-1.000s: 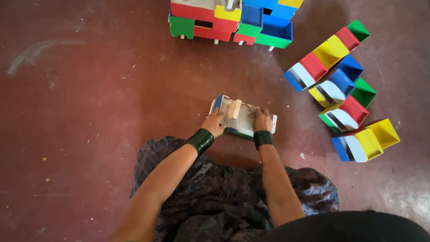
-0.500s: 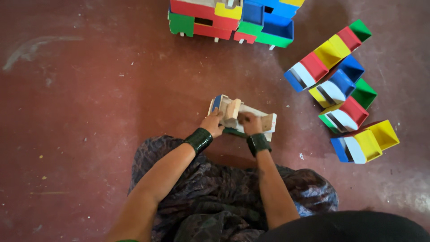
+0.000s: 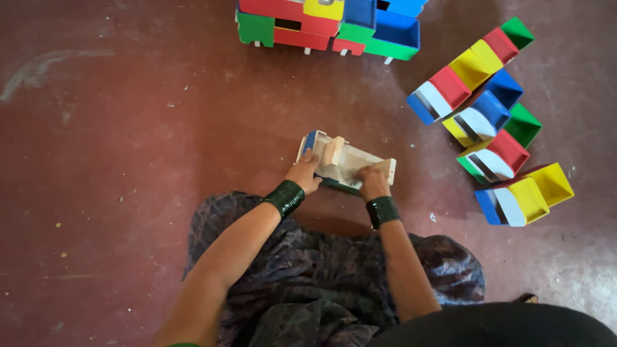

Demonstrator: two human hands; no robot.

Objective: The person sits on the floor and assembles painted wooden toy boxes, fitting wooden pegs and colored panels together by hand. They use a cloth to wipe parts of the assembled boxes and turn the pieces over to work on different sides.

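Red floor (image 3: pixel 116 160) at centre carries a pale toy truck (image 3: pixel 345 164), left hand (image 3: pixel 303 175) gripping its 9 o'clock end, right hand (image 3: pixel 371 182) pressing its 4 o'clock edge, coloured trucks (image 3: pixel 491 122) at 3 o'clock.

Both hands rest on a small wooden toy truck (image 3: pixel 346 162) that lies on the floor (image 3: pixel 128 141), directly ahead of the person's lap. The left hand (image 3: pixel 303 175) touches the truck's left end; the right hand (image 3: pixel 371 182) sits on its right part, so the truck lies between and under the two grips. A bangle stack (image 3: pixel 286 197) sits just behind the left grip on the wrist, and another (image 3: pixel 382 211) just behind the right grip. Well ahead of both grips stands a cluster of toy trucks (image 3: pixel 331 22). To the right of the right grip, well apart, lie more toy trucks in rows (image 3: pixel 491 122), side by side on the floor.
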